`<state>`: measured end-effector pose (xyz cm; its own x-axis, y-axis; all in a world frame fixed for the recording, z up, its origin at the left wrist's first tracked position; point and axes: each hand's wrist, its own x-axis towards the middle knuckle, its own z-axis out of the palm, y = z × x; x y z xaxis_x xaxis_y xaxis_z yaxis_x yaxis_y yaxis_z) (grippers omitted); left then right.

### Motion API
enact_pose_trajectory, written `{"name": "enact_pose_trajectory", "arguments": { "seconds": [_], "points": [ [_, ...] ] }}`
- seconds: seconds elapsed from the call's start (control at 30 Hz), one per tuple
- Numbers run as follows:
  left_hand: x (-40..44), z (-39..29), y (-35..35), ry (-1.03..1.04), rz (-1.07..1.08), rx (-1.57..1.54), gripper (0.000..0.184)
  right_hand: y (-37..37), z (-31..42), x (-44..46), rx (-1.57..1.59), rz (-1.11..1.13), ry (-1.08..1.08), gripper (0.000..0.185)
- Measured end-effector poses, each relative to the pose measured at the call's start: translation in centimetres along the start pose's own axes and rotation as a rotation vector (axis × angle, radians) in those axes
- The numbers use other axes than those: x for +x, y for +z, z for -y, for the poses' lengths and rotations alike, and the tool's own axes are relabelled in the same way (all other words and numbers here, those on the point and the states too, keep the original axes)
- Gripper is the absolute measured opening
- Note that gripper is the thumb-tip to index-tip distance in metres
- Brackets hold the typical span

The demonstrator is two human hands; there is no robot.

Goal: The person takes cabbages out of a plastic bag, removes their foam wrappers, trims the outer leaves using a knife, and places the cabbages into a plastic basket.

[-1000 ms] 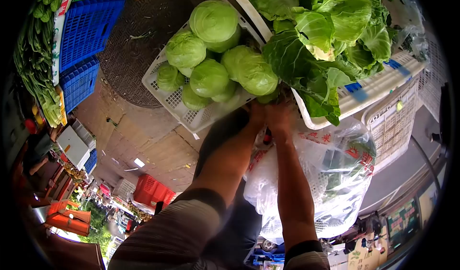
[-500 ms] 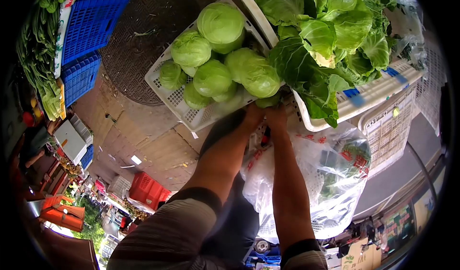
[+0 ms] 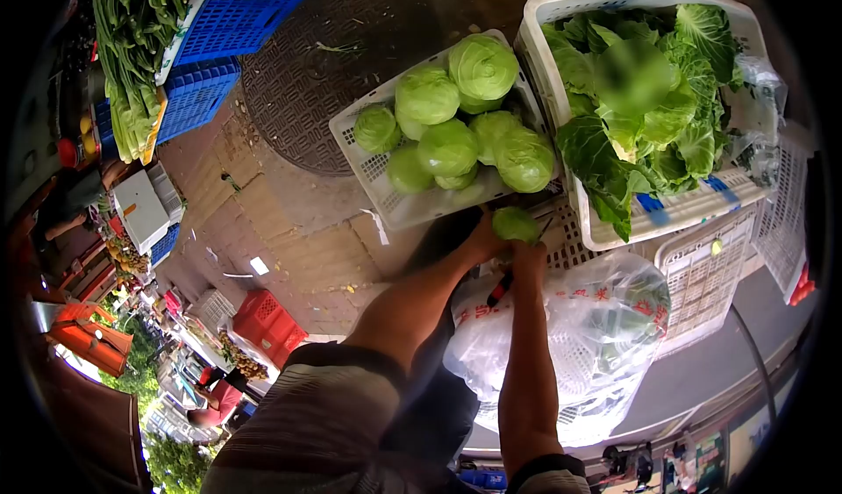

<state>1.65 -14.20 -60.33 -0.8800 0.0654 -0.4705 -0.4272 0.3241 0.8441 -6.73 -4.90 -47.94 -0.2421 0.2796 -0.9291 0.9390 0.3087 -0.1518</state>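
Below the white basket of cabbages, my left hand (image 3: 481,241) is closed around the left side of a small green cabbage (image 3: 515,225). My right hand (image 3: 528,257) is closed against the cabbage's lower right side. From that hand juts the black and red handle of a knife (image 3: 500,289), and a thin pointed tip shows past the fingers. The fingers partly hide the knife and the cabbage's underside. Several pale green cabbages (image 3: 448,148) lie in the white plastic basket (image 3: 386,204). Under my right forearm is a clear plastic bag (image 3: 579,318) with red print.
A white crate (image 3: 605,235) of leafy greens (image 3: 684,117) stands at the upper right, above another white crate (image 3: 702,275). Blue crates (image 3: 241,11) and green beans (image 3: 132,55) are at the upper left. A red crate (image 3: 267,327) sits on the paving; another person (image 3: 219,402) is farther off.
The view has shifted, so the baskets sit farther right and the crate of greens shows whole. The cabbage between my hands is now plainly visible, away from the basket, and the knife handle shows more.
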Motion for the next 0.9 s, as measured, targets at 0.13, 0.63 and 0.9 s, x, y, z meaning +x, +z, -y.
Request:
{"name": "enact_pose_trajectory", "arguments": {
  "seconds": [0.13,0.63,0.9],
  "points": [
    [-2.4,-3.8,-3.9,-0.276,0.047,-0.504,0.064,0.4,-4.9,2.0,-0.189,0.252,-0.203,0.057],
    [-4.5,-3.1,-16.6,-0.595,-0.229,-0.630,0.093,8.4,-2.5,-4.1,0.520,0.135,-0.174,0.068],
    [3.8,2.7,-18.3,-0.627,-0.555,-0.640,0.107,8.7,-2.1,-2.6,0.441,0.130,-0.160,0.063]
  ]
}}
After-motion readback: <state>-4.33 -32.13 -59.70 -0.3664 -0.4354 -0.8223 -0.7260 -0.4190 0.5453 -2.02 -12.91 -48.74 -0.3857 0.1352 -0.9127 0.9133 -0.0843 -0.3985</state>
